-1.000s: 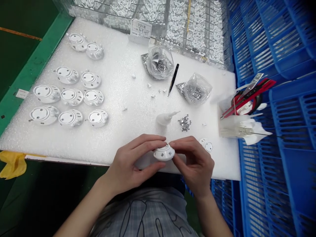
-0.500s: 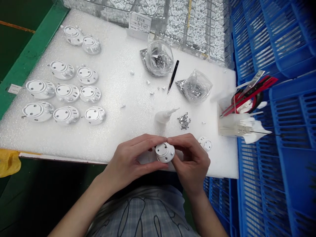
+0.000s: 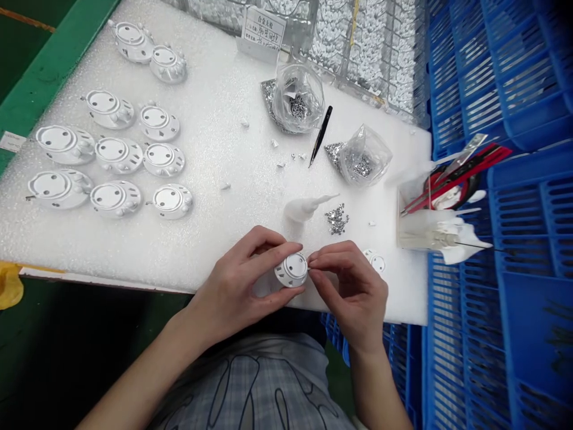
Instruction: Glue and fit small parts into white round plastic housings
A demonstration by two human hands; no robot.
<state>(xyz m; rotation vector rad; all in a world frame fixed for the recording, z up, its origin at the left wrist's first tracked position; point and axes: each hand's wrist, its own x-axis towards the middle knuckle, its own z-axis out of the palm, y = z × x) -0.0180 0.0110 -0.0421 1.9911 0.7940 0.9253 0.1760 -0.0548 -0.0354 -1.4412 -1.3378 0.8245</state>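
Observation:
Near the table's front edge, my left hand (image 3: 237, 280) grips a small round white part (image 3: 291, 270) by its rim between thumb and fingers. Its upper face has a raised disc with dark holes, and slots line its side. My right hand (image 3: 356, 283) is closed in a pinch against the right edge of that part; what lies between the fingertips is too small to make out. Just beyond the hands stands a white squeeze bottle (image 3: 299, 210) with a thin nozzle. A little heap of silvery bits (image 3: 336, 219) lies right of it. Another white part (image 3: 375, 261) sits partly behind my right hand.
Several similar white parts (image 3: 115, 199) stand in rows at left. Two plastic bags of metal bits (image 3: 299, 98) (image 3: 364, 156) flank black tweezers (image 3: 321, 136). A tool holder (image 3: 409, 233) stands at right, beside blue crates (image 3: 514, 221). Compartment trays (image 3: 331, 45) line the back.
The white part has turned in my left hand and shifted slightly left. My right hand has slid from its top to a pinch at its right edge. The camera view has shifted a little.

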